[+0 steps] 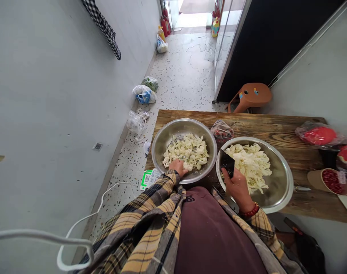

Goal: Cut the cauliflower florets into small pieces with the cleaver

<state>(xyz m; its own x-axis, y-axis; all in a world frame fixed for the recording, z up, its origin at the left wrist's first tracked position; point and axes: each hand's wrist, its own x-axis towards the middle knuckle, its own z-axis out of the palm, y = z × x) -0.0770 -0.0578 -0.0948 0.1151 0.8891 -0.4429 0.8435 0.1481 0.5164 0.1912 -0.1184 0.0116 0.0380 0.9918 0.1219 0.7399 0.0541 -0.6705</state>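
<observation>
My left hand (177,166) reaches into the near side of the left metal bowl (157,142). Its fingers are curled at the cut cauliflower (194,149) there, and the fingertips are hidden among the pieces. Over the left rim of the right metal bowl (281,184), my right hand (238,187) grips a knife with a broad dark blade (227,163); small white specks cling to the blade. A heap of cauliflower strips (251,163) fills the left half of that bowl, partly behind the hand.
Both bowls stand on a wooden table (276,127). A crumpled cloth (221,130) lies between them at the back. On the right are a cup of red pieces (331,180) and a bagged red item (320,135). An orange stool (253,95) stands beyond; plastic bags (144,94) line the left wall.
</observation>
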